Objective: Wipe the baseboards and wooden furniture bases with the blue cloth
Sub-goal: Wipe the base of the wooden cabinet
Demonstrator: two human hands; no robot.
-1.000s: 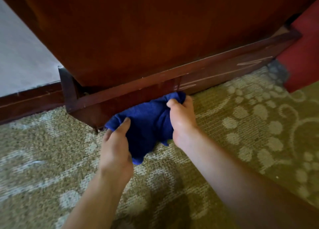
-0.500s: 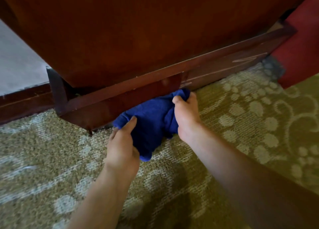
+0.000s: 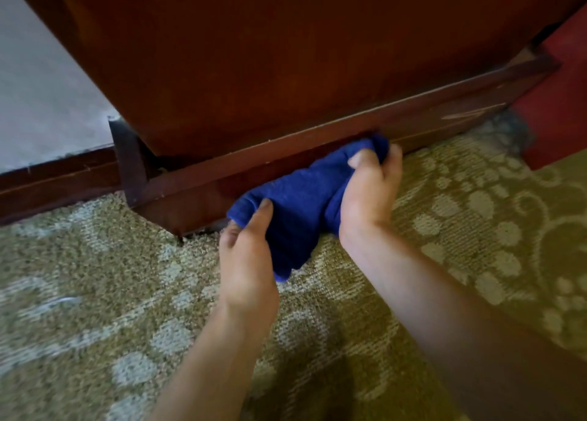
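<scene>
1. The blue cloth (image 3: pixel 295 204) is bunched up and pressed against the front face of the wooden furniture base (image 3: pixel 203 195), low down where that base meets the carpet (image 3: pixel 95 293).
2. The right hand (image 3: pixel 370 195) grips the cloth's upper right end, with the thumb on top and the fingers curled round the fabric, right against the base.
3. The left hand (image 3: pixel 246 261) holds the cloth's lower left part; its thumb lies along the top of the fabric, and the fingers are tucked under it, close to the base's bottom edge.
4. A loose corner of the cloth hangs down onto the carpet between the two wrists, a little out from the base.
5. Above the base rises the dark red-brown cabinet panel (image 3: pixel 270 55).
6. Left of the base, a wooden baseboard (image 3: pixel 57 182) runs along the foot of a pale wall (image 3: pixel 41 87).
7. Right of the base's far end stands something red (image 3: pixel 565 103); what it is cannot be told.
8. Pale scratches (image 3: pixel 470 114) mark the base near that right end.
</scene>
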